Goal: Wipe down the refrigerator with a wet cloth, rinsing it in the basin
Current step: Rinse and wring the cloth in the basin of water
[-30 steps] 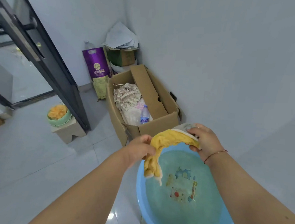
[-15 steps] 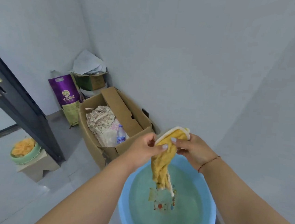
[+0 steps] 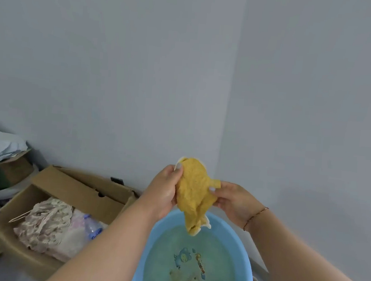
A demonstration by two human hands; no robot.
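Note:
A wet yellow cloth [image 3: 192,190] with a pale edge hangs bunched above a blue basin [image 3: 246,260] of greenish water with a cartoon print on its bottom. My left hand [image 3: 164,190] grips the cloth's upper left part, thumb up at its top. My right hand [image 3: 231,200] pinches the cloth's right side; a thin red cord circles that wrist. The cloth's lower tip dangles just over the water. The pale grey surface on the right [image 3: 315,129] may be the refrigerator's side; I cannot tell.
An open cardboard box [image 3: 68,188] stands left of the basin on the floor, holding crumpled fabric [image 3: 47,220] and a plastic bottle [image 3: 92,227]. More boxes, paper and a purple bag pile up at the far left. Grey walls meet in a corner behind the basin.
The view has tilted up and swung right, so the dark door frame and the green bowl left the frame. My hands lifted the cloth higher and drew slightly apart along it.

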